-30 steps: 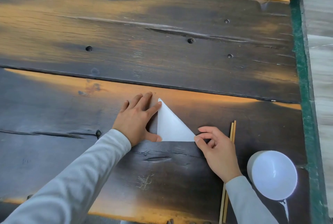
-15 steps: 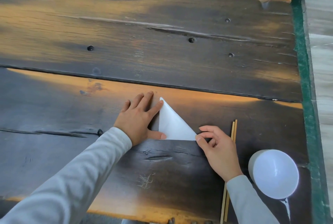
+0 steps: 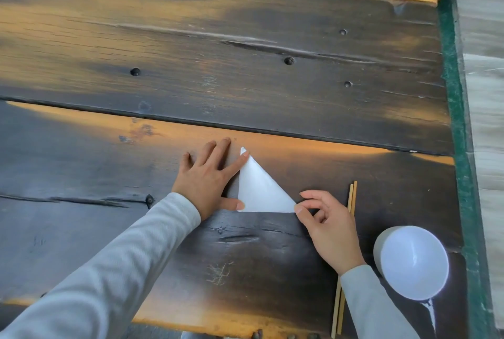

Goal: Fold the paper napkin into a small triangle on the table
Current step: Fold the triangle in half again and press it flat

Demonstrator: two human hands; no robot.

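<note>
A white paper napkin (image 3: pixel 259 191) lies flat on the dark wooden table (image 3: pixel 245 71), folded into a triangle with its point away from me. My left hand (image 3: pixel 210 177) rests flat beside its left edge, fingers spread, index fingertip on the top corner and thumb on the bottom left corner. My right hand (image 3: pixel 324 221) pinches the triangle's bottom right corner between thumb and index finger.
A pair of wooden chopsticks (image 3: pixel 345 256) lies to the right of my right hand, partly under my sleeve. A white bowl (image 3: pixel 411 262) stands near the table's right edge. A green strip (image 3: pixel 455 120) runs along that edge.
Both hands stay on the napkin's corners. The left thumb has shifted slightly along the bottom left corner; the triangle has not visibly moved.
</note>
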